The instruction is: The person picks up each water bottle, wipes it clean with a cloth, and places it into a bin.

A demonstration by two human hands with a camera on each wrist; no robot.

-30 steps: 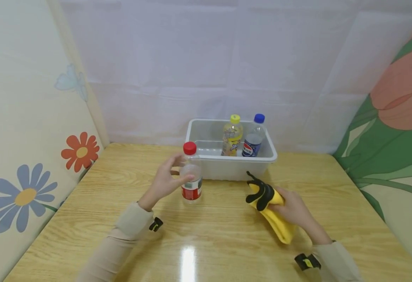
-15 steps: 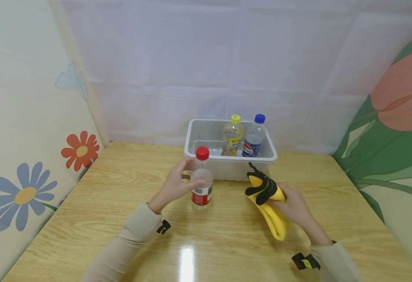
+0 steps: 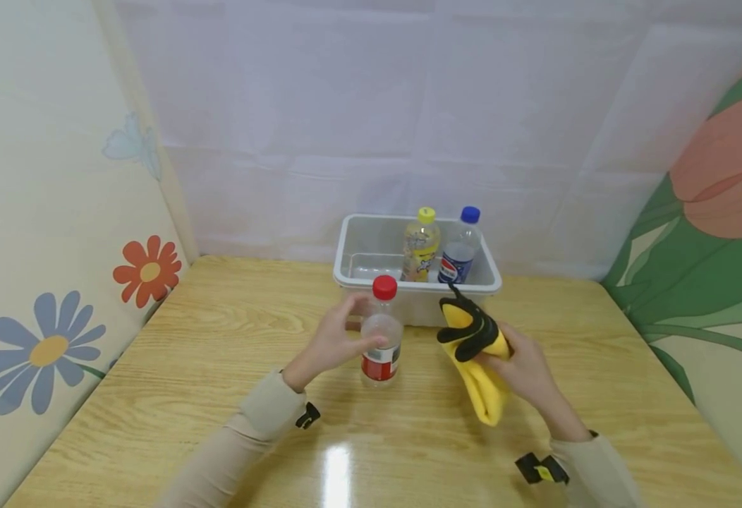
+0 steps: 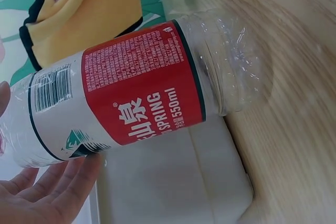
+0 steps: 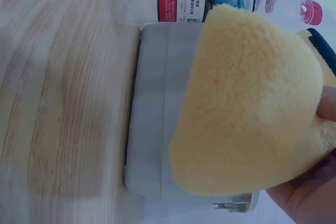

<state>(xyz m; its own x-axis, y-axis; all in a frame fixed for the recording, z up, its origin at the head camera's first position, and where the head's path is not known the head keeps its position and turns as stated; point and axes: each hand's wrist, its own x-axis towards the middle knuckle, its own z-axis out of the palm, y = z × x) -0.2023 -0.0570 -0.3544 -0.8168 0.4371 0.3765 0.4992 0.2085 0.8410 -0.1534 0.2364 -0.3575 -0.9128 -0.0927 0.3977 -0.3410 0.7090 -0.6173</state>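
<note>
In the head view my left hand [image 3: 329,346] holds a clear plastic water bottle [image 3: 380,361] with a red cap, upright in front of the bin, thumb and fingers around its upper body. Its red and white label [image 4: 142,82] faces the left wrist camera. To the right, my right hand [image 3: 526,367] grips a folded yellow cleaning cloth [image 3: 488,395] with black edging, its upper end bunched and the rest hanging down. A gap separates cloth and bottle in the head view. Up close in the right wrist view, the fluffy cloth [image 5: 247,108] hides part of the bin.
Just behind the bottle stands a white plastic bin [image 3: 418,307]. Inside its right half are a yellow-capped bottle [image 3: 420,250] and a blue-capped bottle [image 3: 458,257]. The wooden table [image 3: 231,303] meets a white cloth backdrop, with flower-printed panels on both sides.
My left hand has carried the bottle to the right and a little nearer to me. The cloth in my right hand has shifted slightly left and up, narrowing the gap.
</note>
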